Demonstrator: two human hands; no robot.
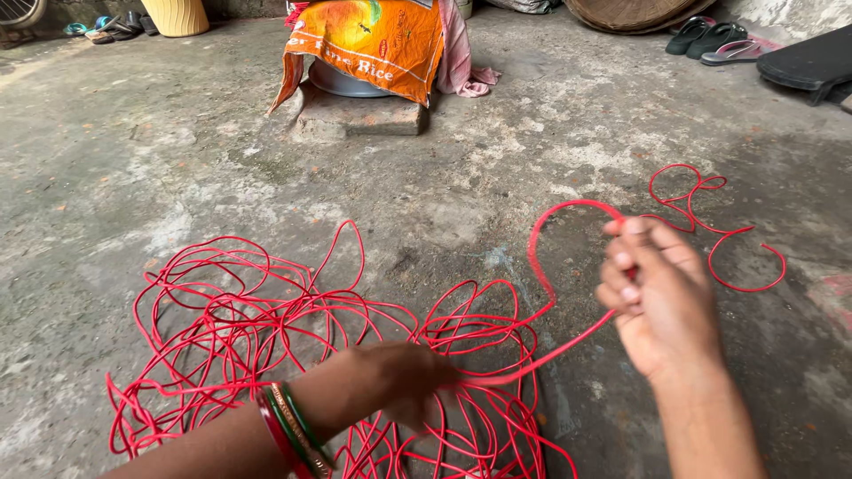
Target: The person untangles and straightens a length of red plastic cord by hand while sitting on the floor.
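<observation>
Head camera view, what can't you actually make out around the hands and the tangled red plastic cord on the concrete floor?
- Left hand: fingers curled away from the head camera, grip on the red plastic cord hidden.
- Right hand: motion-blurred, fingertips unclear; cord passes through it.
- Cord tangle: lower part cut by the bottom edge.
- Metal basin: mostly covered by the orange printed sack.
- Black sandals: small, partly cropped at top.

A rough, stained grey concrete floor (177, 160) carries a tangled heap of thin red plastic cord (266, 337) at seven o'clock, dark rubber sandals (710, 40) at one o'clock.
</observation>
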